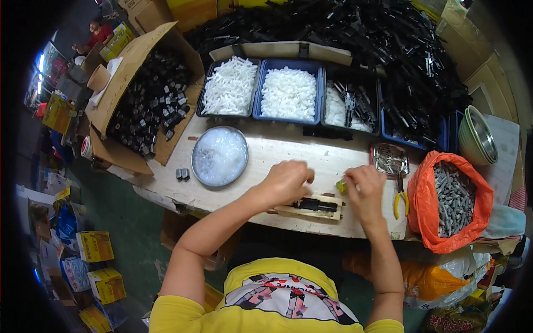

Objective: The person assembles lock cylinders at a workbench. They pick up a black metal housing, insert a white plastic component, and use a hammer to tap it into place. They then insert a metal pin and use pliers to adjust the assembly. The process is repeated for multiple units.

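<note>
A pale wooden jig (336,213) lies near the table's front edge, with a black elongated part (316,205) set in it. Above the jig's left end is my left hand (288,181), its fingers curled together and a little blurred. Whatever it may hold is hidden. My right hand (366,187) is just beyond the jig's right end, fingers bent in a pinch. A small yellow-green object (341,186) is right beside those fingertips; whether they grip it is unclear.
Left stand a round dish (194,166) of clear pieces and a carton (99,119) of black parts. Trays of white parts (230,86) line the back before heaped black parts (355,33). Right are yellow-handled pliers (397,205), a pin tray (388,158) and an orange bag (425,205).
</note>
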Demonstrator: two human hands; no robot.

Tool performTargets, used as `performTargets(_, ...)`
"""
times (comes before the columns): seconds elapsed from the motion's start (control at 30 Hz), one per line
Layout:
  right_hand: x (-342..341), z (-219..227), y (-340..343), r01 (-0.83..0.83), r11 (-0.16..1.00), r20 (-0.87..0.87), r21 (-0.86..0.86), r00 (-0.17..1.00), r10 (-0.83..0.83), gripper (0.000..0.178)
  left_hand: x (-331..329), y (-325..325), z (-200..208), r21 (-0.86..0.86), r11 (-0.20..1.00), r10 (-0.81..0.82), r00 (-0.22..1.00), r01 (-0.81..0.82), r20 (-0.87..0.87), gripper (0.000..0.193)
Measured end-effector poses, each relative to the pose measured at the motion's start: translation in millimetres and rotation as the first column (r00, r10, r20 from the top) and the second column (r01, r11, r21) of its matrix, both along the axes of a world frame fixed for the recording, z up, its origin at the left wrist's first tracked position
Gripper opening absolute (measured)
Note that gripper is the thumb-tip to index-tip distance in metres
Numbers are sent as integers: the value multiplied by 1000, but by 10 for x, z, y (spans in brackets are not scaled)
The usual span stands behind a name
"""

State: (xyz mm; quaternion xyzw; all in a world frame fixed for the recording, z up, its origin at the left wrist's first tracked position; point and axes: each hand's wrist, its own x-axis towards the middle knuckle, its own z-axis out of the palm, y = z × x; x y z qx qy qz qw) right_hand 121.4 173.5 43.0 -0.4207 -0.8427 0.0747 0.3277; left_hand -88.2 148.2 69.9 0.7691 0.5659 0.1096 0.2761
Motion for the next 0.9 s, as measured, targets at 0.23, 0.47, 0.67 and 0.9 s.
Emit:
performTargets(0.23,446,27,529,337,936,493,103,800,-342,11,390,1350,31,416,909,146,940,-5,-307,8)
performTargets(0.47,482,-105,733,348,936,548,51,774,-318,14,545,1649,-44,339,927,3,900,161,-436,10)
performTargets(0.67,578,-129,715,322,947,386,5,873,-299,10,511,1629,-23,337,923,-16,893,186,-450,10)
performTargets(0.9,695,-184,675,282,959,270,7,923,-274,11,495,1687,-53,429,897,38,946,109,-321,11)
